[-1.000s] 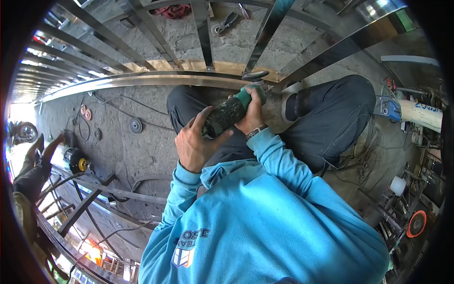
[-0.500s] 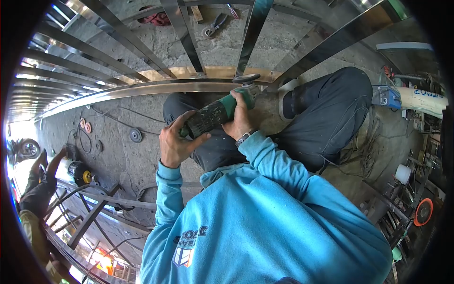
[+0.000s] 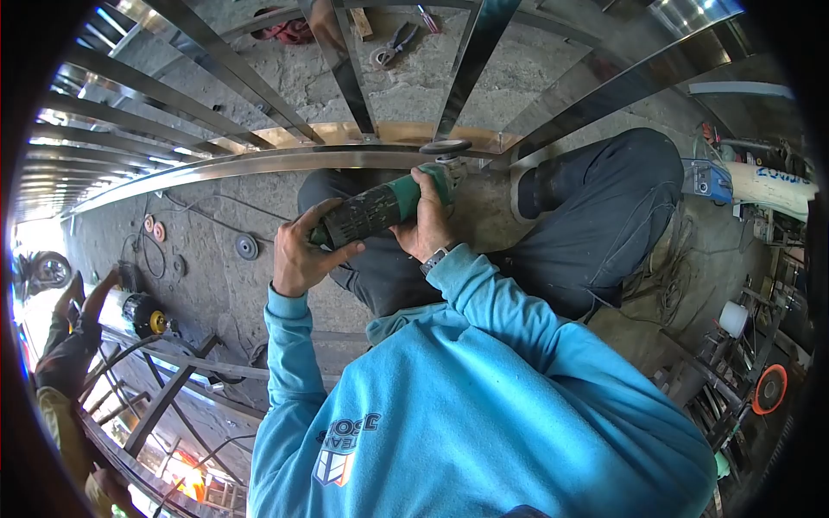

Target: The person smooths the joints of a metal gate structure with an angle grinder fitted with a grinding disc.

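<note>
A green and black angle grinder [image 3: 371, 211] lies slantwise across my lap, its disc [image 3: 446, 147] up at the lower rail [image 3: 337, 158] of a shiny metal grille. My right hand [image 3: 427, 223] is wrapped round the green front part of the body, thumb on top. At the rear end, my left hand [image 3: 302, 249] grips the black housing, with the thumb below and fingers over it. The disc overlaps the rail in this view. Polished upright bars [image 3: 338, 69] rise from the rail on the far side.
Pliers [image 3: 395, 45] and a screwdriver [image 3: 427, 19] lie on the floor beyond the bars. Loose discs [image 3: 247, 246] and a cable are on the floor at left. Another person's legs [image 3: 73, 332] show at far left. A blue machine [image 3: 708, 179] stands at right.
The grinder's rear end and my left hand have shifted left and slightly down. My right hand has moved a little left with the grinder, and the disc has moved slightly left.
</note>
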A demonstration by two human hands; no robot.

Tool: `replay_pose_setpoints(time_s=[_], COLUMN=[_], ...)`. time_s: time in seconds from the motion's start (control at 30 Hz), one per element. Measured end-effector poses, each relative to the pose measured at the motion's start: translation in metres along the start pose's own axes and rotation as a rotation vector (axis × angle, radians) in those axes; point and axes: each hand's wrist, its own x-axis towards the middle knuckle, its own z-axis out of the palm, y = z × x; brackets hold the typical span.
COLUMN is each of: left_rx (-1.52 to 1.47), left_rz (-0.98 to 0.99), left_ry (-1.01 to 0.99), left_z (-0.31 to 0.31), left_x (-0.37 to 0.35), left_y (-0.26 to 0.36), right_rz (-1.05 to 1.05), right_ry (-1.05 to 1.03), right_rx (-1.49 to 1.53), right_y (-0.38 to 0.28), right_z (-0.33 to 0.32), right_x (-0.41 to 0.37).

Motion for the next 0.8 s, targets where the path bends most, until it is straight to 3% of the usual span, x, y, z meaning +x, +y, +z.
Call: replay_pose_setpoints(time_s=[0.5,0.63,0.8], left_rx=[0.1,0.165,0.295], left_rz=[0.02,0.072,0.146], left_ry=[0.0,0.049,-0.027], left_z=[-0.021,-0.036,-0.05], left_x=[-0.007,-0.02,-0.049], left_y=[0.001,0.034,0.081], right_rz=[0.068,0.139,0.307], right_ry=[-0.035,-0.089,-0.177], right_rx=[-0.024,0.038,0.079], right_y=[0.022,0.027,0.018], right_z=[0.005,0.01,0.003], right_x=[0.008,-0.006,-0.06])
